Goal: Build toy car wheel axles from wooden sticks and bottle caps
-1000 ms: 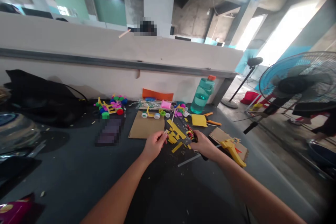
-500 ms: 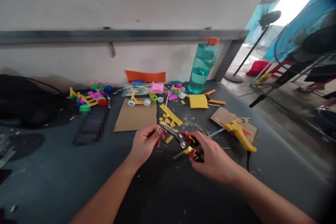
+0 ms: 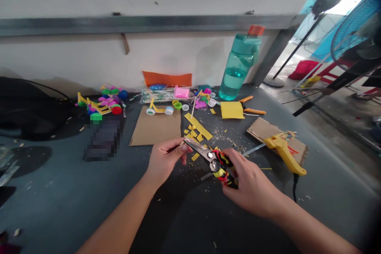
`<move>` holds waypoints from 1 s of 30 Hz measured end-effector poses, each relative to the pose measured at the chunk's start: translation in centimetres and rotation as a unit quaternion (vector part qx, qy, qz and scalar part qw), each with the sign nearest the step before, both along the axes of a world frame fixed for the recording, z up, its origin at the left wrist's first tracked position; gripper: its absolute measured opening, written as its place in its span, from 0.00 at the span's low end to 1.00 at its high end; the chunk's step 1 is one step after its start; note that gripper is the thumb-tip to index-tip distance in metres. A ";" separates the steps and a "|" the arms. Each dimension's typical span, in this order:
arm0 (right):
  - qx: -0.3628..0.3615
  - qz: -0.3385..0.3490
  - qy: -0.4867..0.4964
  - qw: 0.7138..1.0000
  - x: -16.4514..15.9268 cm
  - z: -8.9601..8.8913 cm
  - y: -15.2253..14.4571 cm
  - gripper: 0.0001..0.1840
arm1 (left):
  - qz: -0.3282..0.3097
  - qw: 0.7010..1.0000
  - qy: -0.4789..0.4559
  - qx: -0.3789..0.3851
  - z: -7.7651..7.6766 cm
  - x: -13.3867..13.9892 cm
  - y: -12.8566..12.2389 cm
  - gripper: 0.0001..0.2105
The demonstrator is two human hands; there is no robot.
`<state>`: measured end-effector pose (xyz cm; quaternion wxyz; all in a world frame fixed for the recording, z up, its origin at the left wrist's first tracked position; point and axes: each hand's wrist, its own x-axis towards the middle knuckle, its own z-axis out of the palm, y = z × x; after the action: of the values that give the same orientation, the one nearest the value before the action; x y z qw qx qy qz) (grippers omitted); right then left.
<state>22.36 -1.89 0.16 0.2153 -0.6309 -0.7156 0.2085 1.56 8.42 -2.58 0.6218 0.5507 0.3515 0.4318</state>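
My right hand is wrapped round the black, yellow and red handles of a pair of pliers. Their long dark jaws point up and left, with the tip touching or very close to the fingertips of my left hand. Thumb and forefinger of that hand pinch a small, pale, thin stick, mostly hidden by the fingers. Just beyond the jaws lie cut yellow pieces and a yellow strip. A yellow glue gun rests right of my right hand, on a piece of cardboard.
A cardboard sheet bears a small yellow frame with white wheels. Behind stand a teal bottle and orange-handled pliers. Colourful wheeled toys and a blurred-out dark object lie left. Fans stand beyond the table's right edge.
The view has shifted, so the bottle and glue gun appear further right. My hands keep nearly the same hold, with the pliers' tip still at my left fingertips.
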 end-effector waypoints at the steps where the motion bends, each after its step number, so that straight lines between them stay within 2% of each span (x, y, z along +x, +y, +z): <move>1: 0.002 -0.002 0.000 1.000 0.0 0.0 0.0 0.30 | 0.007 1.000 -0.009 -0.008 0.0 0.0 0.0 0.08; 4: 0.014 -0.007 -0.002 1.000 -0.1 0.0 0.0 0.30 | 0.024 0.998 -0.039 -0.042 0.3 0.1 0.1 0.07; 8: 0.018 -0.009 -0.011 1.000 -0.2 -0.1 0.0 0.32 | 0.017 0.995 -0.062 -0.074 0.8 0.2 0.1 0.07; 14: 0.014 -0.009 -0.013 1.000 -0.3 -0.1 -0.1 0.32 | 0.030 0.996 -0.046 -0.073 1.2 0.2 0.1 0.07; 20: -0.005 0.002 0.003 1.000 -0.4 0.1 -0.1 0.32 | 0.013 0.996 -0.059 -0.062 1.0 -0.1 0.3 0.07; 26: -0.029 0.018 -0.027 0.999 -0.7 0.6 -0.4 0.30 | -0.015 0.998 -0.061 -0.029 0.7 -0.4 0.4 0.06; 30: -0.032 0.014 -0.044 0.998 -0.8 0.5 -0.5 0.27 | -0.013 0.997 -0.062 -0.045 0.7 -0.5 0.4 0.05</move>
<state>21.52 -2.43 0.62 0.1606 -0.6359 -0.7261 0.2064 1.07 8.86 -1.87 0.6720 0.4993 0.3240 0.4407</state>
